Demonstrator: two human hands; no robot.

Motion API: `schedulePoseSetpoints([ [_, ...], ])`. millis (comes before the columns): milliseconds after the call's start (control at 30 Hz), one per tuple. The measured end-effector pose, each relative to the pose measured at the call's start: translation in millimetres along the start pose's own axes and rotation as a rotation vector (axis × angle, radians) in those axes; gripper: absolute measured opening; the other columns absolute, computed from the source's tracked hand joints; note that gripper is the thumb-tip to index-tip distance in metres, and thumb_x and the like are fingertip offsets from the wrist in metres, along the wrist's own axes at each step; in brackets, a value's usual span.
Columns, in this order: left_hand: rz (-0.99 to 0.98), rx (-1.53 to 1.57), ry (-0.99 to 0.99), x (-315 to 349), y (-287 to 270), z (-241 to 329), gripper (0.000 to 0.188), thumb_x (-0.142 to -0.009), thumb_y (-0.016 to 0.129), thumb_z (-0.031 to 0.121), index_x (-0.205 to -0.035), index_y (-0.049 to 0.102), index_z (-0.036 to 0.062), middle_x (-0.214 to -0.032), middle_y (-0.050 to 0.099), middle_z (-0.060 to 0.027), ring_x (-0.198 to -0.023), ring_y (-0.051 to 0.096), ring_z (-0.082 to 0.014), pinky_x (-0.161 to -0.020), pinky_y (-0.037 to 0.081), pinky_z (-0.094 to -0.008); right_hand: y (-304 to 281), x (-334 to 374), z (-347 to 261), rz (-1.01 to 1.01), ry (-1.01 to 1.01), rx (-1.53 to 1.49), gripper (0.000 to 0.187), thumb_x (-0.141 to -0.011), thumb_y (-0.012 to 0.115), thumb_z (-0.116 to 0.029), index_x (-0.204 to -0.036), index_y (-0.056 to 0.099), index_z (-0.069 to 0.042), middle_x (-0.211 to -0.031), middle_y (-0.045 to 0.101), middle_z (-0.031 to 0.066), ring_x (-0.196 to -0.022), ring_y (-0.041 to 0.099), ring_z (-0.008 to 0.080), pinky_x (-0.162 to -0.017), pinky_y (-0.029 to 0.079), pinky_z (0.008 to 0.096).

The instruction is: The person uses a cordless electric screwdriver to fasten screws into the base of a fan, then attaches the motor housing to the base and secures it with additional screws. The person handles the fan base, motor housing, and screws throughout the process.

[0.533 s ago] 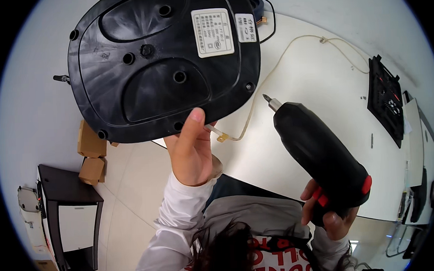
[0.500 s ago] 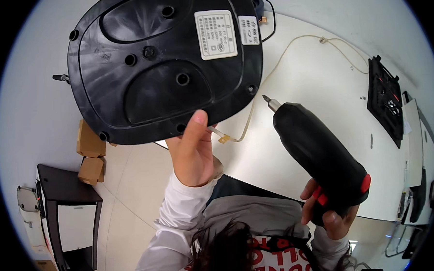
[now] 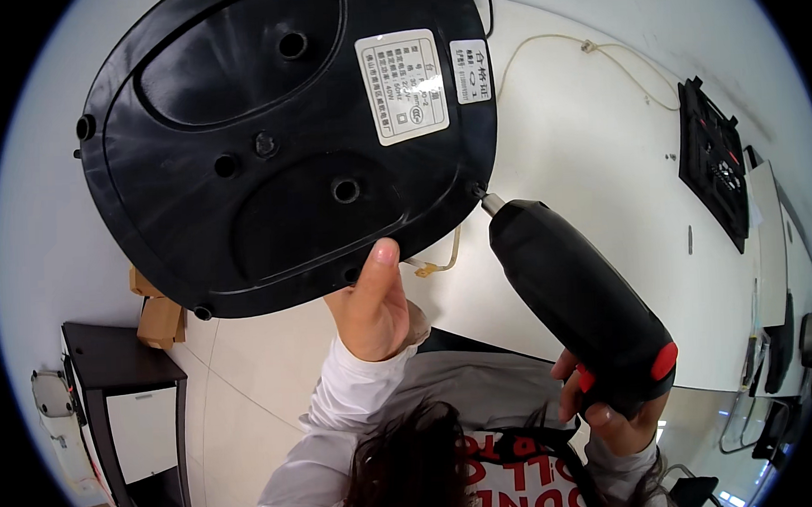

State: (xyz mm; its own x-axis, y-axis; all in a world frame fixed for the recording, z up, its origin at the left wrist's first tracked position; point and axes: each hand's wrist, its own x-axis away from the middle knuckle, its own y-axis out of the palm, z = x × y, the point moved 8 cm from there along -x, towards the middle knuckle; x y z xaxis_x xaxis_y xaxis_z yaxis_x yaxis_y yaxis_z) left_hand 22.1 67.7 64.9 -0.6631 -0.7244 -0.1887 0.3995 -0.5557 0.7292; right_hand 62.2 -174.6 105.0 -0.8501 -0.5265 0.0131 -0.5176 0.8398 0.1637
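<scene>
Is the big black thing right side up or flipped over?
Flipped over: the black appliance base shows its underside, with screw holes and rating labels facing the camera.

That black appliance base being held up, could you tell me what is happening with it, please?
A person holds the black appliance base up, underside toward the camera, with the left hand gripping its lower edge, thumb on the plastic. The right hand holds a black electric screwdriver with red buttons, and its bit tip sits at a screw point on the base's right rim. Two white labels are stuck on the underside. Behind lies a white table with a thin cord.
</scene>
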Motion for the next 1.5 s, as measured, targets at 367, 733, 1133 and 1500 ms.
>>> schedulePoseSetpoints([
  [367,0.006,-0.033,0.054,3.9,-11.3,-7.1,0.055,-0.077,0.062,-0.003,-0.128,0.043,0.0071,-0.122,0.052,-0.0047,-0.111,0.050,-0.0173,-0.099,0.036,-0.0306,-4.0,2.7,-4.7,0.042,-0.034,-0.045,0.060,-0.066,0.074,-0.012,-0.109,0.041,0.014,-0.071,0.062,0.0114,-0.062,0.062,0.0150,-0.060,0.050,0.0261],
  [733,-0.168,-0.125,0.089,19.0,-6.4,-32.7,0.051,-0.082,0.059,0.006,-0.130,0.042,0.0089,-0.123,0.053,-0.0045,-0.112,0.053,-0.0186,-0.099,0.040,-0.0347,-19.7,4.9,-13.3,0.054,0.120,0.062,0.052,-0.064,0.072,-0.011,-0.104,0.046,0.011,-0.076,0.061,0.0122,-0.062,0.060,0.0120,-0.059,0.047,0.0221],
  [1133,0.082,-0.202,0.298,6.2,-8.3,-13.0,0.039,-0.090,0.051,0.038,-0.106,0.058,0.0033,-0.098,0.066,-0.0065,-0.103,0.060,-0.0201,-0.099,0.042,-0.0390,-27.7,11.8,12.7,0.191,0.170,-0.022,0.056,-0.056,0.067,-0.015,-0.101,0.050,0.012,-0.076,0.064,0.0147,-0.057,0.060,0.0150,-0.061,0.050,0.0242],
  [1500,-0.016,-0.311,0.231,-2.8,-7.4,-1.7,0.061,-0.092,0.036,0.054,-0.131,0.040,0.0076,-0.121,0.056,-0.0094,-0.106,0.056,-0.0227,-0.094,0.045,-0.0379,-26.4,18.7,53.9,-0.172,0.310,0.134,0.059,-0.058,0.075,-0.028,-0.105,0.056,0.001,-0.086,0.065,0.0125,-0.065,0.063,0.0192,-0.064,0.050,0.0289],
])
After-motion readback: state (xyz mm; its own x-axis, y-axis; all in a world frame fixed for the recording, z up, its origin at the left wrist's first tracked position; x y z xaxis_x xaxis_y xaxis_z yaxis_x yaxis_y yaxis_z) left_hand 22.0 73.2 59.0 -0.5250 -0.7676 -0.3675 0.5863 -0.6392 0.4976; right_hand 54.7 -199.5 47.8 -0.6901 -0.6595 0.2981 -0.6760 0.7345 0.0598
